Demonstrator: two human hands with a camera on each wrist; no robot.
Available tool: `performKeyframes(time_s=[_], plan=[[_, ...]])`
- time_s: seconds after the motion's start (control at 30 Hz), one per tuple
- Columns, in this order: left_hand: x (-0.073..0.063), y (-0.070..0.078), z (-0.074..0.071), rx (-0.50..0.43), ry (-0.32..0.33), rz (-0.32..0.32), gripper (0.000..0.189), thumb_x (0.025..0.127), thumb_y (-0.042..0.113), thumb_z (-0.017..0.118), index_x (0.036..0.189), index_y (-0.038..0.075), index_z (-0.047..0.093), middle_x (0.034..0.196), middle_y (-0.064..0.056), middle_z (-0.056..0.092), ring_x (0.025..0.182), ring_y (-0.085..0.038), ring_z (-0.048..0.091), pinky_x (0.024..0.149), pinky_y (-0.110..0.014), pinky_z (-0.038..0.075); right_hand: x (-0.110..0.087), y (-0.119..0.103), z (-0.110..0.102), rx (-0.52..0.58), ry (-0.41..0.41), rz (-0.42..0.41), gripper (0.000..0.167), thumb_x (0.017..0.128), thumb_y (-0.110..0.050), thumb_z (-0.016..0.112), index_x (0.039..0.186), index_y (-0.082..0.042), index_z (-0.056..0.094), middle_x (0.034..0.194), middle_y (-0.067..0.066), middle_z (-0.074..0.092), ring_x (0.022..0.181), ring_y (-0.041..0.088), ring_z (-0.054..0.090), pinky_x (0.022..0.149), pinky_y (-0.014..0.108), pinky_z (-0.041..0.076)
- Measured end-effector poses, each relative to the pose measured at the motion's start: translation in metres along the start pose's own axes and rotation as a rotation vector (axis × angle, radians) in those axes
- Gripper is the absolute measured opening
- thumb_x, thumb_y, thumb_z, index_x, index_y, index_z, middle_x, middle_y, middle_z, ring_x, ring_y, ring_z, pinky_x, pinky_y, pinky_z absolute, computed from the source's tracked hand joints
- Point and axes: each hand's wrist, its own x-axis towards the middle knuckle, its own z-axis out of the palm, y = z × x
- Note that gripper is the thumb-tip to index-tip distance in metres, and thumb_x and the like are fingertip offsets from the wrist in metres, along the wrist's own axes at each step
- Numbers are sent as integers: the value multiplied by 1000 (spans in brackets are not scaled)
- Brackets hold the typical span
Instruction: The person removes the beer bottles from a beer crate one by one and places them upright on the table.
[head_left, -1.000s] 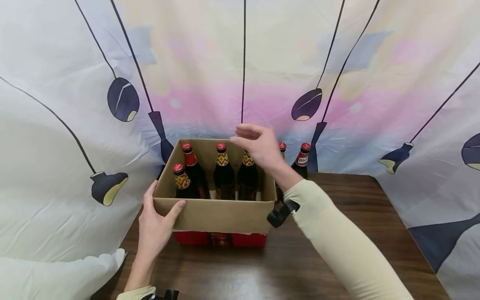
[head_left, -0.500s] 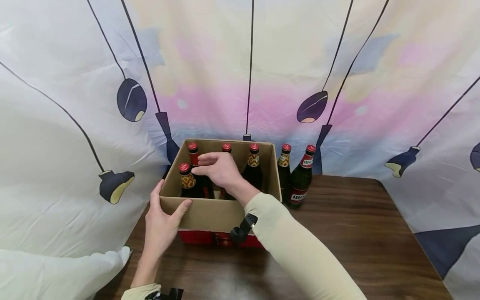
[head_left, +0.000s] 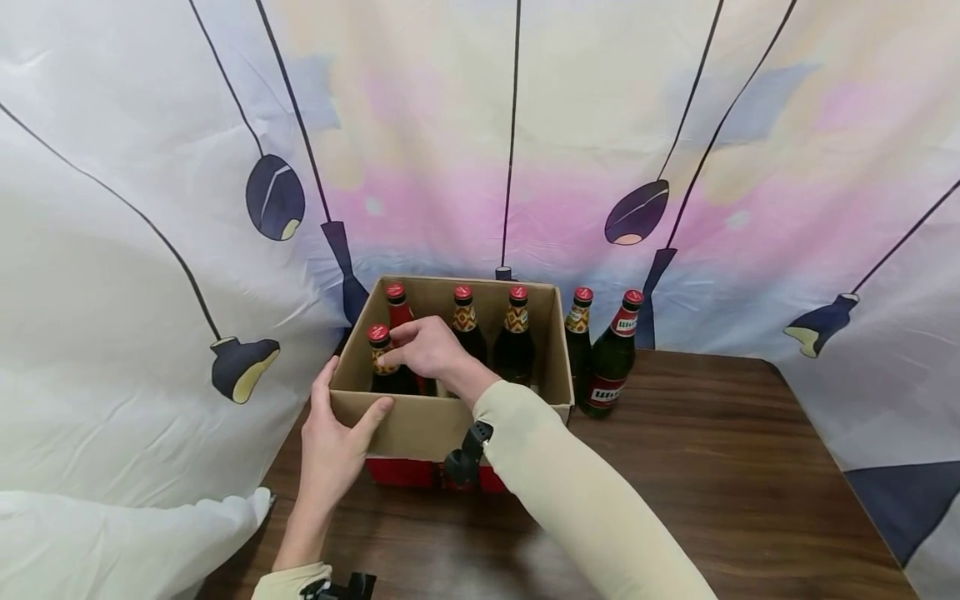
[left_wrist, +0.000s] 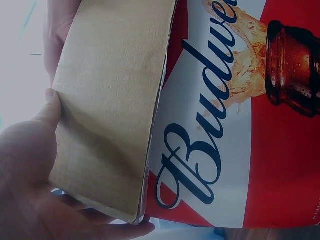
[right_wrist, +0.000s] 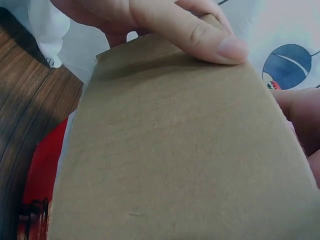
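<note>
An open cardboard box (head_left: 450,425), red and printed "Budweiser" on its lower outside, stands on the table with several dark beer bottles in it. My left hand (head_left: 330,450) grips its front left corner, thumb on the folded-down front flap (left_wrist: 110,100) and fingers along the left side. Reaching over the front edge, my right hand (head_left: 431,348) has thumb and fingers at the neck of the front left beer bottle (head_left: 380,354), which has a red cap and a patterned neck label. The box wall hides the bottle's lower part and, in the right wrist view, most of that hand.
Behind that bottle stands a red-necked bottle (head_left: 397,304); two bottles with patterned necks (head_left: 516,333) are farther right in the box. Outside its right wall stand a dark bottle (head_left: 577,333) and a green bottle (head_left: 611,358). The wooden table (head_left: 690,450) meets a patterned curtain behind.
My right hand has moved left from above the right-hand bottles, then down to the front left bottle's neck. The left hand keeps its grip on the box. The head view has shifted slightly.
</note>
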Motion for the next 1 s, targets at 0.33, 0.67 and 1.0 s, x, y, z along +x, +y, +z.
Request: performKeyframes(time_s=[0.33,0.67,1.0], plan=[[0,0,0,2,-6,7,97,96,37,79,170,24,18,161,-20,43,134,-42,51,101,-69,50,10,-3,10,-83,1,10,35,87,-26,88,120,-15,82,113,2,78,96,15,62,88,34,54],[2,2,0,-3,-21,-3,98,96,38,79,170,23,16,162,-20,40,136,-43,49,103,-70,49,9,-3,11,-60,33,37,40,87,-33,88,125,-21,81,125,1,74,109,19,63,97,40,55],[0,2,-1,5,-12,-10,98,96,39,79,170,25,17,161,-20,43,134,-41,51,102,-68,49,-4,0,-4,52,32,-54,42,88,-33,88,128,-22,79,125,-1,77,106,17,66,91,37,56]])
